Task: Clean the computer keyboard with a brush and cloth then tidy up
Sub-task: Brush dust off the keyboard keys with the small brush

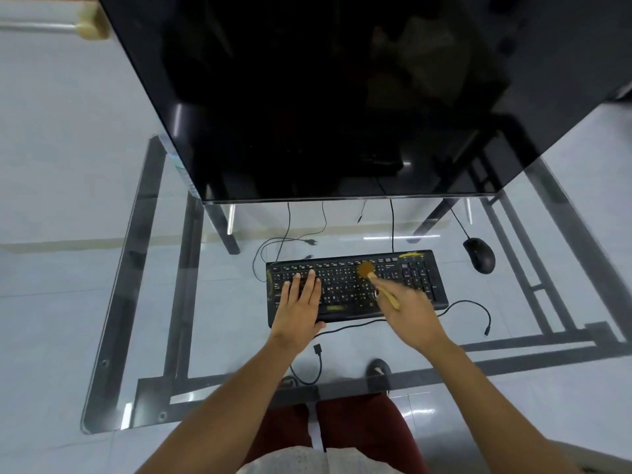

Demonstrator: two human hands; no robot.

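A black keyboard (345, 285) lies on the glass desk (136, 302) in front of me. My left hand (299, 311) rests flat on the keyboard's left half, fingers spread over the keys. My right hand (408, 314) is closed around the pale handle of a small brush (372, 273). The brush's brown bristle head touches the upper right rows of the main keys. The hand and brush look blurred from motion. No cloth is in view.
A large dark monitor (342, 97) looms just behind the keyboard. A black mouse (479, 254) sits to the right. Loose black cables (472, 307) trail along the keyboard's near edge and behind it. My legs show through the glass.
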